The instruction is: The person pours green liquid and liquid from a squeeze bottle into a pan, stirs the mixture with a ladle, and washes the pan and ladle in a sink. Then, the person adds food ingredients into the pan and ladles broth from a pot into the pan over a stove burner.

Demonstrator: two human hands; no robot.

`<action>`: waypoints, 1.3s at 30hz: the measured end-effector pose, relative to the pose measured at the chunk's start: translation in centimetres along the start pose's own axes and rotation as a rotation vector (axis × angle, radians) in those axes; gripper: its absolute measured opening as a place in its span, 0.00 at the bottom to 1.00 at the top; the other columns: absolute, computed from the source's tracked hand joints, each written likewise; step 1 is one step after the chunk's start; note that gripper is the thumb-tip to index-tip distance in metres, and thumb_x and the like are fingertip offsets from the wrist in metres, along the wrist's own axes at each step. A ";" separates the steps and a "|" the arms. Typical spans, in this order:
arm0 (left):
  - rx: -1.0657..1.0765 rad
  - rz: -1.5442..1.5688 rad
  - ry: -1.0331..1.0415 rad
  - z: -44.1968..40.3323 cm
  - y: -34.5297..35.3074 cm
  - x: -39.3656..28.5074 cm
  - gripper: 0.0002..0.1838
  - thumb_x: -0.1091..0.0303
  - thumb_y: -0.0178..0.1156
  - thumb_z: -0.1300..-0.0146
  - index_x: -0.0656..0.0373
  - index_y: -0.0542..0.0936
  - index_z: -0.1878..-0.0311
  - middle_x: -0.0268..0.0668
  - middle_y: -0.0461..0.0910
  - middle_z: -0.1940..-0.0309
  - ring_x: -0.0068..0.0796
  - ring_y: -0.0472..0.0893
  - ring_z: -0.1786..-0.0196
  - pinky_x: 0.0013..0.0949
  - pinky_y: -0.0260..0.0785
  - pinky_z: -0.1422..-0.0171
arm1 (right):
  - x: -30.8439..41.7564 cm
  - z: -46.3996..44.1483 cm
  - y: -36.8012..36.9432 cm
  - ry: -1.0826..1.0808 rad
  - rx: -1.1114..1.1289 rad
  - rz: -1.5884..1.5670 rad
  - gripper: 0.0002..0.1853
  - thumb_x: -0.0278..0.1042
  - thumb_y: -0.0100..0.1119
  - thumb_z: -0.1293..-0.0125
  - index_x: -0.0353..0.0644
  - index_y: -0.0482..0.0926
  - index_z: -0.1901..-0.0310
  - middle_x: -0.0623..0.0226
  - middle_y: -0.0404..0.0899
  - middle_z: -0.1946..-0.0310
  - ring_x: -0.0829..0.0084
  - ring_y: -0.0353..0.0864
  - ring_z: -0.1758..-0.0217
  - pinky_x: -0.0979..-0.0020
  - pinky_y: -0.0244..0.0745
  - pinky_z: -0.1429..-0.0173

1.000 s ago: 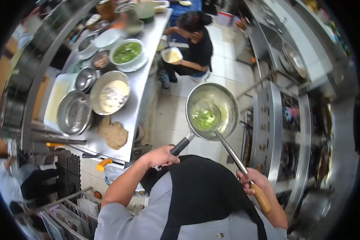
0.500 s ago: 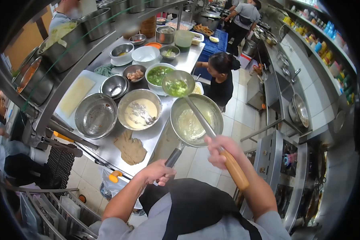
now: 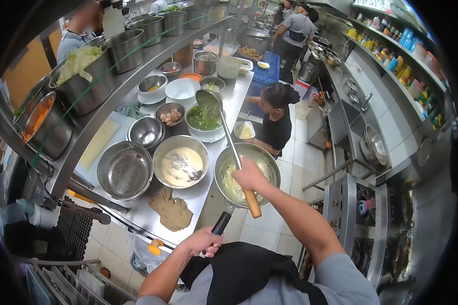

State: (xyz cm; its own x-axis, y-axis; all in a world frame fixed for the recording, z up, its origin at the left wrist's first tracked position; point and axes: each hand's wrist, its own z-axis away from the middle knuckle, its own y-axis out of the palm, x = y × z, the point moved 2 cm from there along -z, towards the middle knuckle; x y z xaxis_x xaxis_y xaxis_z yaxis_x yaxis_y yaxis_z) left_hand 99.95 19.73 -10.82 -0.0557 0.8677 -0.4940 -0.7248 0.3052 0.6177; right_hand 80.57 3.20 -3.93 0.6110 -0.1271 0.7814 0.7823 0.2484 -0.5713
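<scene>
My left hand (image 3: 208, 241) is closed round the black handle of a steel pan (image 3: 274, 175), which has a pale, creamy residue inside. My right hand (image 3: 249, 176) grips a long ladle (image 3: 229, 138) near its wooden handle, reaching across the pan. The ladle's bowl is tilted over a white bowl of green chopped food in liquid (image 3: 204, 121), and green pieces hang below its rim. Left of the pan stands a steel bowl of creamy mixture (image 3: 180, 161), with a brown cloth (image 3: 171, 209) in front of it.
An empty-looking steel bowl (image 3: 124, 171) and a bowl of pinkish pieces (image 3: 170, 114) stand on the steel counter. A co-worker (image 3: 276, 117) sits beyond the pan. A stove (image 3: 359, 208) is at the right. Pots line the shelf (image 3: 132, 76) above the counter.
The ladle has moved from over the pan to the left, over the white bowl, and has tipped. My right hand has moved forward and left with it. My left hand still holds the pan.
</scene>
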 end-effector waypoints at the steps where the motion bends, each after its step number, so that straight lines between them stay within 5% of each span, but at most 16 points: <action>1: 0.001 -0.003 0.003 0.2 0.0 -0.2 0.11 0.74 0.61 0.36 0.56 0.67 0.69 0.28 0.66 0.82 0.16 0.63 0.86 0.25 0.57 0.84 | -0.6 -0.1 0.4 -0.052 -0.052 0.055 0.12 0.30 0.56 0.45 0.25 0.77 0.66 0.41 0.80 0.70 0.50 0.84 0.64 0.55 0.78 0.57; 5: -0.001 -0.032 0.007 0.7 -0.2 -0.2 0.11 0.74 0.61 0.36 0.55 0.67 0.69 0.28 0.66 0.81 0.16 0.63 0.86 0.25 0.56 0.84 | -2.1 0.0 1.2 -0.050 -0.134 0.155 0.13 0.31 0.56 0.45 0.27 0.77 0.63 0.39 0.80 0.68 0.45 0.82 0.59 0.57 0.75 0.50; 8: -0.012 -0.055 0.009 0.5 -0.6 0.0 0.10 0.73 0.60 0.37 0.55 0.67 0.69 0.28 0.65 0.81 0.16 0.63 0.85 0.25 0.56 0.84 | -1.2 0.7 1.4 -0.149 -0.165 0.113 0.13 0.30 0.56 0.45 0.28 0.77 0.63 0.44 0.80 0.71 0.52 0.83 0.68 0.58 0.77 0.59; 13: -0.081 -0.082 0.028 0.1 -0.3 0.8 0.11 0.74 0.61 0.37 0.56 0.67 0.68 0.28 0.65 0.82 0.16 0.62 0.86 0.25 0.56 0.84 | -1.4 2.1 2.0 0.023 0.070 -0.669 0.06 0.29 0.54 0.39 0.36 0.72 0.65 0.65 0.72 0.80 0.74 0.72 0.85 0.70 0.70 0.79; 24: -0.129 -0.114 0.071 3.1 4.6 8.5 0.13 0.73 0.64 0.36 0.55 0.66 0.69 0.28 0.64 0.83 0.17 0.62 0.87 0.25 0.54 0.86 | -11.6 30.2 -3.5 0.227 0.234 -0.834 0.12 0.38 0.56 0.29 0.41 0.67 0.64 0.69 0.68 0.80 0.74 0.70 0.84 0.70 0.66 0.80; 29: -0.101 -0.136 -0.014 4.1 7.2 13.3 0.13 0.74 0.62 0.35 0.55 0.66 0.70 0.29 0.63 0.84 0.17 0.63 0.87 0.26 0.55 0.86 | -17.6 42.6 -4.3 0.380 0.252 -0.704 0.09 0.34 0.58 0.32 0.41 0.69 0.63 0.69 0.70 0.79 0.75 0.73 0.84 0.70 0.69 0.79; 31: -0.078 -0.173 -0.095 3.6 8.2 14.8 0.13 0.73 0.63 0.35 0.56 0.66 0.69 0.29 0.63 0.84 0.18 0.63 0.87 0.26 0.55 0.86 | -19.5 46.3 -3.4 0.499 0.180 -0.671 0.08 0.22 0.55 0.44 0.41 0.69 0.63 0.68 0.68 0.82 0.73 0.71 0.86 0.70 0.67 0.82; 39: 0.058 -0.344 -0.212 -1.8 12.4 16.0 0.12 0.70 0.61 0.35 0.58 0.67 0.70 0.27 0.63 0.85 0.16 0.61 0.87 0.25 0.55 0.85 | -22.1 51.3 -1.9 0.592 0.006 -0.816 0.07 0.21 0.55 0.44 0.39 0.70 0.64 0.68 0.66 0.83 0.70 0.70 0.88 0.68 0.66 0.83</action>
State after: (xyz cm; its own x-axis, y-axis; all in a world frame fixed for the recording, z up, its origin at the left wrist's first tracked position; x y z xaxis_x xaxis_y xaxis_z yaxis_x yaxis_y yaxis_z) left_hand 88.85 36.67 -12.14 0.3303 0.7710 -0.5446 -0.6363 0.6080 0.4748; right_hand 59.31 54.84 -7.21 -0.1474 -0.7165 0.6819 0.9888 -0.1226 0.0850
